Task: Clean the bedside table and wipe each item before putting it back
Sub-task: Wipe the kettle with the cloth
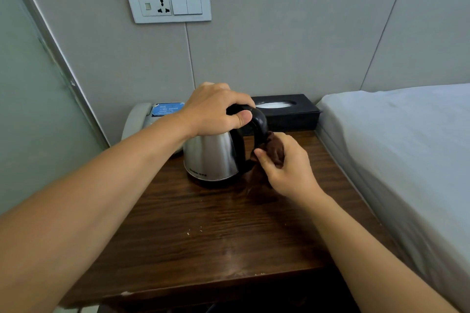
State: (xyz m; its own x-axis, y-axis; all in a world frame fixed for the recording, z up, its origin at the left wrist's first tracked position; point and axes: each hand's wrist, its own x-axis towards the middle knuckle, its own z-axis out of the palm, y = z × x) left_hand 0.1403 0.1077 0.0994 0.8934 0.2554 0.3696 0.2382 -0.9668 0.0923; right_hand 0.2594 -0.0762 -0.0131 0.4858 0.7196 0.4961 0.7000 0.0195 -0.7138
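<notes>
Here, near to far:
Table front: dark wood bedside table (203, 244), pale crumbs near the front edge, a chip at the front-left corner.
R hand: our right hand (287, 173) is bunched around a brown cloth (276, 150), pinching it against the lower part of the kettle handle (259, 124).
Kettle: steel kettle (211, 157) stands upright on the table, mid-depth, handle facing the bed.
L hand: our left hand (216, 109) is clamped over the kettle top, fingers curled over the lid, thumb on the handle's upper bend.
Step, we judge: wiping the handle. To do it well, keep the L hand pressing down so the kettle doesn't spin or tip; wrap cloth fully round the handle & slide top to bottom, then do the body & base rim.
Behind: grey phone (142, 119) at left, black tissue box (287, 112) at right, both against the wall.
Far: wall socket plate (170, 5); bed (407, 134) just beside the table at right.
</notes>
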